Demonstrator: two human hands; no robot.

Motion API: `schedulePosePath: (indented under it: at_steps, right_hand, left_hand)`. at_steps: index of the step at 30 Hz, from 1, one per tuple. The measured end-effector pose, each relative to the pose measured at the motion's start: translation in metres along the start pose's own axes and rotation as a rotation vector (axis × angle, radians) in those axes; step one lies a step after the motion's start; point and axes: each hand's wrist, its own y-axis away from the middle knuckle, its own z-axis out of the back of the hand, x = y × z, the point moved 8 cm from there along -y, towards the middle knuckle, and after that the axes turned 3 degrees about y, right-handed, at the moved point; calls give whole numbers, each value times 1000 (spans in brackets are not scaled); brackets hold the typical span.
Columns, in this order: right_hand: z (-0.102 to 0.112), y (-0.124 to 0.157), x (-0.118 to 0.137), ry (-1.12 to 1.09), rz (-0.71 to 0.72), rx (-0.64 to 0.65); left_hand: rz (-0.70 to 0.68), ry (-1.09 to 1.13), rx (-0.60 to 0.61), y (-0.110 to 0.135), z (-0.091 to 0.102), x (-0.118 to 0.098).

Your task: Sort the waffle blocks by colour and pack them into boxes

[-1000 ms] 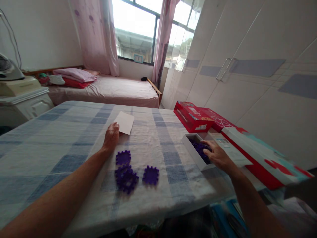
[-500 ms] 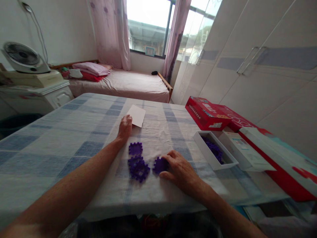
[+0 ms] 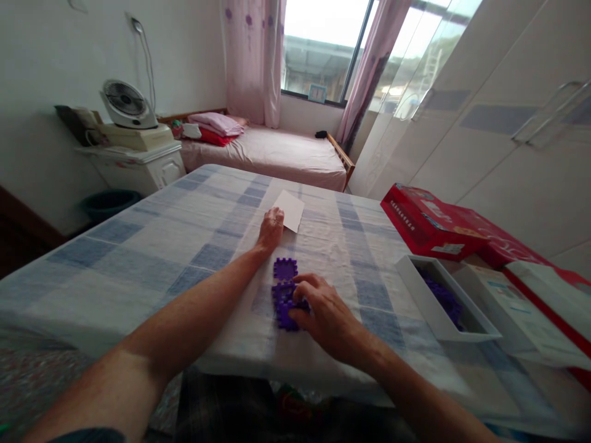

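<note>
My left hand [image 3: 271,230] is closed on the left edge of a white card [image 3: 292,210], which lies tilted near the middle of the table. Nearer to me are several purple toothed-edge tiles. The far purple tile [image 3: 285,269] lies flat by itself. Just in front of it the other tiles overlap in a small pile, and my right hand [image 3: 327,314] is there, thumb and fingers curled round a purple tile [image 3: 287,317] of the pile. The fingers partly cover the pile, so the tiles' exact borders are hard to make out.
A white open box [image 3: 450,298] with more purple pieces stands at the right. Beside it lies its pale lid [image 3: 512,307], with red boxes [image 3: 429,221] behind. A blue-and-white checked cloth [image 3: 207,264] covers the table. Beyond are a bed [image 3: 281,151] and a fan [image 3: 127,103].
My right hand has moved left with its purple tile, from beside the pile onto it. My left hand stays at the white card. The whole view has swung to the left.
</note>
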Motion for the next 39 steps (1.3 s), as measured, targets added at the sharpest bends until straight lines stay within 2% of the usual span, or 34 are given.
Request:
schedulePosePath:
  at_steps: [4,14,19,29,33,39]
  right_hand:
    - [-10,-11,-6,94,-5,-5]
    - [-11,-13,-9,16,-88,32]
    - [-16,-9,-11,57,-82,62]
    - [-12,-11,-15,186,-102,7]
    - [-11,-11,-15,102,-141,13]
    - [-5,-8,-16,-76,-102,-66]
  left_hand:
    - [-13,-17,8,1,0,-2]
    - [-47,-65,19,1,-1,-4]
    - [-65,-76,28,0,-2,-3]
    - [-91,-99,41,0,-3,-6]
    - [-96,-113,46,-1,-4,-6]
    - [-101,-137,52,0,-4,-8]
